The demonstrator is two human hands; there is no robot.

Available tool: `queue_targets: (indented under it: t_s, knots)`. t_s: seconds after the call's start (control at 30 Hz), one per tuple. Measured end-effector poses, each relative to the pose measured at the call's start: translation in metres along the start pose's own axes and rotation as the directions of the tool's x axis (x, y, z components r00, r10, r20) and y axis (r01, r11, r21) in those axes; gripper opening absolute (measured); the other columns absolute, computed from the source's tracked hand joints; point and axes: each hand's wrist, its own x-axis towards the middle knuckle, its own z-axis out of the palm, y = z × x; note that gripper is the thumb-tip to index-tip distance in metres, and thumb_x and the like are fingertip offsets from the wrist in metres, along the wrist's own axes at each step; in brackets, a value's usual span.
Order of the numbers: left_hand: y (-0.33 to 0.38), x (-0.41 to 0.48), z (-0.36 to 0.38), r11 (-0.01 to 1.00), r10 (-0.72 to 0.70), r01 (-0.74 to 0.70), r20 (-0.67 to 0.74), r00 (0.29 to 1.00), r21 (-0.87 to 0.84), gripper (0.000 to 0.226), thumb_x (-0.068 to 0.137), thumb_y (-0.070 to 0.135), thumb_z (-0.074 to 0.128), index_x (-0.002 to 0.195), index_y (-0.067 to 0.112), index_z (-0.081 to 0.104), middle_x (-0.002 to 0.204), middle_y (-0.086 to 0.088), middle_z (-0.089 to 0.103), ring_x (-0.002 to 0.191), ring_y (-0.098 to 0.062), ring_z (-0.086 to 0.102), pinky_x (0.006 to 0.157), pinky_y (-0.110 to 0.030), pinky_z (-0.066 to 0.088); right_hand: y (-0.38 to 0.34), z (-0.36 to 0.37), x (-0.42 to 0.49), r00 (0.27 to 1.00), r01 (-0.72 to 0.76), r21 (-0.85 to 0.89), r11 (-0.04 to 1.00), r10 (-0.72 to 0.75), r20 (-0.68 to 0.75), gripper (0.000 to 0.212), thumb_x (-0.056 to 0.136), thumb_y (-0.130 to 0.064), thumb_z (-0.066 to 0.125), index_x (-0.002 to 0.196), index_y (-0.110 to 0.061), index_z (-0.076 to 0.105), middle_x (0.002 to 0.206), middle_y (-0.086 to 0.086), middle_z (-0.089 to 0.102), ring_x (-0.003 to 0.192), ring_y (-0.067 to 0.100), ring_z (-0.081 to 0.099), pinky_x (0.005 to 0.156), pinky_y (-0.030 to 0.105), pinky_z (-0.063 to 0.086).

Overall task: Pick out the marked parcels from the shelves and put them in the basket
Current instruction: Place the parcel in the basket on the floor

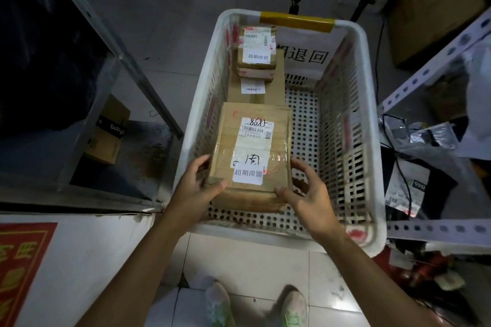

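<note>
- Your left hand (196, 186) grips the near-left corner of the brown parcel (252, 146). The thumb is curled over the top face and the other fingers are wrapped down the left side.
- Your right hand (308, 191) holds the near-right corner, with the thumb tip against the near edge and the index finger curled onto the right side. The remaining fingers are curled close to the cardboard; whether they touch it cannot be told.
- The parcel lies between your two sets of fingers, inside the white basket (372, 114), in its near-left part. Whether its underside rests on the basket floor cannot be told.
- A white sticker (248, 173) with printed characters sits on the top face between your thumbs. A barcode label with handwritten digits lies just beyond it.
- Well beyond your fingertips, at the far end of the basket, a small parcel (256, 48) with a similar sticker rests on a flat carton (268, 87). Both are apart from your hands.
- Yellow tape (296, 20) wraps the far rim, and a paper sign (305, 53) hangs on the inside of the far wall.
- Your shoes (220, 305) stand on tiled floor, nearer to you than your wrists.
</note>
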Motion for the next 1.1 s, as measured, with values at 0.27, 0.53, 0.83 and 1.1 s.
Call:
queue_targets:
  t_s: [0.27, 0.53, 0.83, 1.1]
  knots:
    - [-0.011, 0.029, 0.003, 0.996, -0.057, 0.055, 0.017, 0.998, 0.066, 0.064, 0.087, 0.003, 0.071, 0.131, 0.038, 0.04, 0.128, 0.007, 0.056, 0.118, -0.014, 0.057, 0.092, -0.036, 0.054, 0.016, 0.004, 0.023, 0.997, -0.077, 0.05, 0.996, 0.075, 0.03, 0.067, 0.079, 0.004, 0.076, 0.135, -0.021, 0.048, 0.133, -0.01, 0.053, 0.126, 0.012, 0.051, 0.093, 0.038, 0.057]
    - [-0.019, 0.056, 0.007, 0.99, -0.088, 0.086, 0.011, 0.996, 0.113, 0.071, 0.087, 0.006, 0.071, 0.139, 0.038, 0.036, 0.13, 0.009, 0.054, 0.112, -0.007, 0.056, 0.084, -0.031, 0.053, 0.029, 0.01, 0.043, 0.991, -0.133, 0.073, 0.988, 0.131, 0.022, 0.07, 0.082, 0.004, 0.073, 0.141, -0.021, 0.045, 0.137, -0.011, 0.05, 0.115, 0.012, 0.057, 0.083, 0.038, 0.061]
    - [-0.025, 0.077, 0.015, 0.968, -0.102, 0.106, -0.031, 0.994, 0.228, 0.083, 0.082, 0.004, 0.077, 0.145, 0.03, 0.029, 0.139, 0.004, 0.047, 0.122, -0.015, 0.048, 0.094, -0.032, 0.05, 0.029, 0.009, 0.073, 0.984, -0.159, -0.068, 0.985, 0.163, 0.068, 0.072, 0.083, 0.001, 0.074, 0.142, -0.025, 0.04, 0.136, -0.011, 0.05, 0.089, -0.013, 0.061, 0.062, 0.013, 0.053]
    - [-0.03, 0.086, 0.023, 0.966, -0.121, 0.129, -0.048, 0.991, 0.223, 0.087, 0.081, -0.003, 0.074, 0.148, 0.026, 0.027, 0.141, 0.0, 0.044, 0.118, -0.014, 0.045, 0.069, -0.014, 0.042, 0.03, 0.01, 0.079, 0.971, -0.209, -0.124, 0.97, 0.222, 0.095, 0.075, 0.081, 0.003, 0.075, 0.14, -0.025, 0.037, 0.124, -0.017, 0.046, 0.092, 0.0, 0.057, 0.074, 0.027, 0.061]
